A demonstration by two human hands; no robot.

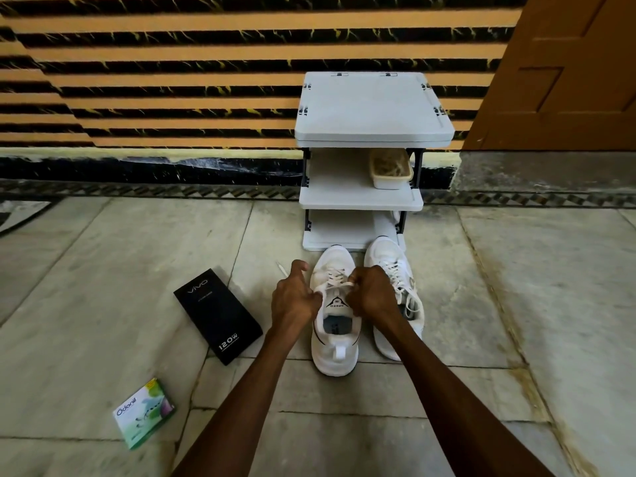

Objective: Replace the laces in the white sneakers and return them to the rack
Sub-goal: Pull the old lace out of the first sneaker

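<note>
Two white sneakers stand side by side on the floor, toes toward the white rack [361, 197]. Over the left sneaker [334, 346], my left hand [294, 301] grips the shoe's left collar edge, and a white lace end [283, 270] sticks out beyond its fingers. My right hand [371, 292] pinches the white lace [335, 282] at the upper eyelets, above the tongue. The right sneaker [395, 270] is laced, with loose lace ends lying over its opening; my right forearm covers part of it.
A beige tray [392, 182] of tangled strings sits on the rack's middle shelf. A black phone box [218, 315] lies left of the shoes, and a green freshener box [144, 413] nearer me. A brown door [564, 70] stands at right, with a striped wall behind.
</note>
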